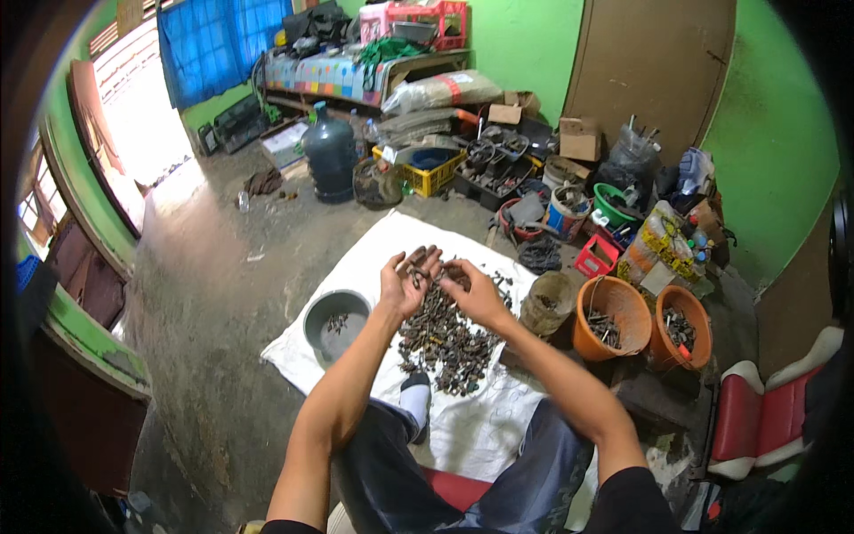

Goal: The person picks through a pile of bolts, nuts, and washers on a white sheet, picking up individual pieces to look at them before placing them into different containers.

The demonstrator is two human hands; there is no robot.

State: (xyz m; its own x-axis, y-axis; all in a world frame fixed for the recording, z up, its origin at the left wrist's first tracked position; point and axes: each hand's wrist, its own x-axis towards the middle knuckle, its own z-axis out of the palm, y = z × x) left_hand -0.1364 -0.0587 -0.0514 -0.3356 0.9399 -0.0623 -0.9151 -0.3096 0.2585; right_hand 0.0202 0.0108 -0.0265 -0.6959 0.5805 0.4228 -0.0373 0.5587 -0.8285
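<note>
My left hand (405,286) is raised palm up over the white sheet (380,253), with a few small dark metal parts (417,274) lying on its palm and fingers. Close on its right, my right hand (472,290) is bent with its fingers curled towards the left palm; whether it pinches a part cannot be seen. Under both hands a heap of dirty bolts and small metal parts (447,340) spreads over the sheet. To the left stands a round grey basin (337,327) with some small parts in it.
Right of the heap stand a dirty tub (548,304) and two orange buckets (610,317) (682,327) holding metal parts. A red crate (596,255), a green basin (612,205) and a large water bottle (329,153) are farther off. My socked foot (416,397) rests beside the heap.
</note>
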